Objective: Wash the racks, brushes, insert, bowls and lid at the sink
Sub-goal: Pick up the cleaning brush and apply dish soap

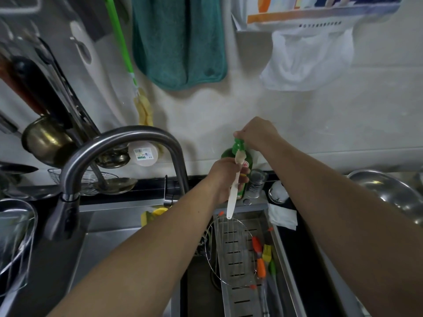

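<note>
A teal towel (pixel 180 42) is being seen above a green bottle (pixel 246 165), a white brush (pixel 233 193), orange and yellow brushes (pixel 263 257), and a black bench (pixel 297 243).

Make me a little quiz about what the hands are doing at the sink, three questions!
1. True or false: the left hand holds the white brush under the pump of the green soap bottle.
2. What is the right hand doing? A) turning on the faucet B) pressing the bottle's pump C) lifting a bowl
3. Fill in: the round wire rack leans on the slotted metal ____ in the sink.

Key: 1 true; 2 B; 3 insert
</note>
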Demonstrator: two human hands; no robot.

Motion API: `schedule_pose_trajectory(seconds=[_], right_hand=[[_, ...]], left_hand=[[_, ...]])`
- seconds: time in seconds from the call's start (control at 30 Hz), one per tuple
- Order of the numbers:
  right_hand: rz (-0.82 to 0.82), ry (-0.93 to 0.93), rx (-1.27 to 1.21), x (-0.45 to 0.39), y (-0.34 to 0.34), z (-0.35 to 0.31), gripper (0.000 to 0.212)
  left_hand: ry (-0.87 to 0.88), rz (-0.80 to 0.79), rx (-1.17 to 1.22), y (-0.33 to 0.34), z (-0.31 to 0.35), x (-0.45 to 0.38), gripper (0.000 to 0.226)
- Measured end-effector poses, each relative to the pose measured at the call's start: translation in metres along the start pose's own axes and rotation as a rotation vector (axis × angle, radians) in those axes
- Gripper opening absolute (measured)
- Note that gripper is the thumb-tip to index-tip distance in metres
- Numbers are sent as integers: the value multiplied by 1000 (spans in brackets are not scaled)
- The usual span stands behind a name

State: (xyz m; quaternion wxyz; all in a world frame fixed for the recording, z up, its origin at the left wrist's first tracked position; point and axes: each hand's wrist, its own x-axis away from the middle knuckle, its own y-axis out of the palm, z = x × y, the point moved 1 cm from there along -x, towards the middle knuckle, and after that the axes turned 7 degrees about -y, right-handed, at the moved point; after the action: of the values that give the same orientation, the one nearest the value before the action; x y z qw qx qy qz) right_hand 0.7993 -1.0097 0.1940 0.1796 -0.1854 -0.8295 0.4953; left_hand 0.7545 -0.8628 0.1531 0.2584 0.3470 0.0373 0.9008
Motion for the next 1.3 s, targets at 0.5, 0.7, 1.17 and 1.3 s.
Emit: schedule_pose_trajectory(seconds=[0.5, 0.7, 1.17, 1.3], right_hand=[[460, -49, -371, 134, 49, 5, 39], [-306, 114, -714, 300, 215, -36, 43], [-943, 44, -823, 466, 325, -281, 35], [-870, -6, -659, 491, 354, -324, 31]], left_hand=[[-103, -55, 181, -81, -67, 75, 12], [-292, 258, 492, -220, -148, 171, 62], [-79, 732, 959, -445, -198, 283, 45], [-101, 589, 865, -489, -207, 303, 41]])
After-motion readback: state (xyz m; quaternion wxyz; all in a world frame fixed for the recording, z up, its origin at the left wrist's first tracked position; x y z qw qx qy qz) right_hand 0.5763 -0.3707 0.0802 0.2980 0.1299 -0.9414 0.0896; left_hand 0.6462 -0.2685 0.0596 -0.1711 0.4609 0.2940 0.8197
